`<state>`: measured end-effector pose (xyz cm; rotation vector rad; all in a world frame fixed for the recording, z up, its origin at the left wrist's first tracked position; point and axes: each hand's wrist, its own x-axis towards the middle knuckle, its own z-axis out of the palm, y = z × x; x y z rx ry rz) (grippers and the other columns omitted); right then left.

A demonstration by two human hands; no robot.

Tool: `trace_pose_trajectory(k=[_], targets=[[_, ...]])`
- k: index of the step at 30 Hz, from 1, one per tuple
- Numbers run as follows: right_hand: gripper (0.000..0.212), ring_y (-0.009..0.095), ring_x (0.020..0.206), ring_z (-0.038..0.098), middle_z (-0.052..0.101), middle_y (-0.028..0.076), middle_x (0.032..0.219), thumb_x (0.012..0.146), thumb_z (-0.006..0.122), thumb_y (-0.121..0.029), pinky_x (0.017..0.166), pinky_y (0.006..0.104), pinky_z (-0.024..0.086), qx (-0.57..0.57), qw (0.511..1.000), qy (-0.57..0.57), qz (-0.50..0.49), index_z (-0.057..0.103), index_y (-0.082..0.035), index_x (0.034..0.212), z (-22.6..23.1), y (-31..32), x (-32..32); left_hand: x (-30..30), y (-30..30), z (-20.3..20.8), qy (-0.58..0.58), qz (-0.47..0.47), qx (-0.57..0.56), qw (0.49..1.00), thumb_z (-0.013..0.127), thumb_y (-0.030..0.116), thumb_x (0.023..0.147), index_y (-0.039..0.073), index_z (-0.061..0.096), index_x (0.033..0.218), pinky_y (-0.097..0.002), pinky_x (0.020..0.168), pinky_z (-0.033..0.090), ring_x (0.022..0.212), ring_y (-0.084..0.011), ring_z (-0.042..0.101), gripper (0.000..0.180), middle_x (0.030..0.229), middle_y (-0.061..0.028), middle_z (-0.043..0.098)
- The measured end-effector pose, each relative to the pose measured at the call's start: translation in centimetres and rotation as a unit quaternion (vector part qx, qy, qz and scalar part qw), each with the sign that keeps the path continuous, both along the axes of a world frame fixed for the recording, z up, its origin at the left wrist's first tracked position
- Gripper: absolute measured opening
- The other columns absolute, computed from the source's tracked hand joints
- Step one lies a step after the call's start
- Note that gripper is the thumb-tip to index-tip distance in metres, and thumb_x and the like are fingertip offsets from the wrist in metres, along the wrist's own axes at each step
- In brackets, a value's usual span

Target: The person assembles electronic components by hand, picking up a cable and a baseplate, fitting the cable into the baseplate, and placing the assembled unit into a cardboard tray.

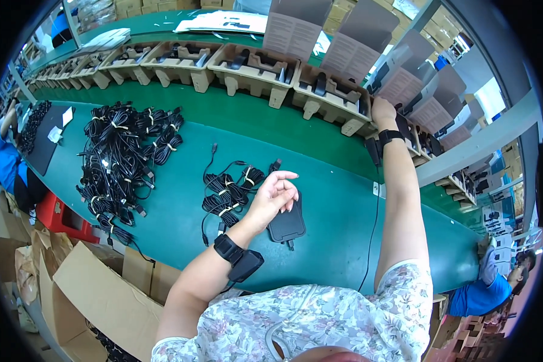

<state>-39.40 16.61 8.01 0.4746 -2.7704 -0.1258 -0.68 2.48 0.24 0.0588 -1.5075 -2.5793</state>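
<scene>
My left hand hovers over the green table with its fingers loosely curled and apart, nothing visible in them. Just beneath and beside it lies a flat black rectangular device with a short plug at its near end. Left of that hand sit a few bundled black cables tied with pale bands. My right arm stretches far forward, and my right hand reaches to the end of a brown molded pulp tray. Its fingertips are hidden there, so what they touch cannot be made out.
A large heap of bundled black cables covers the table's left part. Pulp trays holding black parts line a green conveyor, several with upright printed card flaps. A grey metal post rises at right. Open cardboard boxes stand lower left. Co-workers in blue sit at both sides.
</scene>
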Motion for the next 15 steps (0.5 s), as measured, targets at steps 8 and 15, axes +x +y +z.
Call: trace_pose_trajectory(k=[8,15], targets=[[0.032,0.04,0.091,0.057,0.06,0.026,0.098,0.086,0.049,-0.024,0.08,0.0446,0.044,-0.208,0.962,-0.124,0.127,0.06,0.003,0.099,-1.7,3.0,-2.8,-0.3,0.0,-1.1,0.014,0.051,0.018,0.998,0.051,0.007,0.089,0.004,0.044,0.113,-0.0176,0.053,0.039,0.059,-0.0064,0.049,0.025,0.081,-0.0036,0.057],[0.032,0.038,0.099,0.055,0.059,0.023,0.103,0.085,0.048,-0.028,0.084,0.0428,0.043,0.064,0.997,0.032,-0.013,0.061,-0.003,0.1,-0.9,0.7,1.6,-0.3,-0.9,-2.5,-0.005,0.123,-0.028,0.992,0.049,0.006,0.09,0.004,0.047,0.109,-0.0191,0.057,0.04,0.064,-0.0072,0.05,0.019,0.081,-0.0034,0.055]])
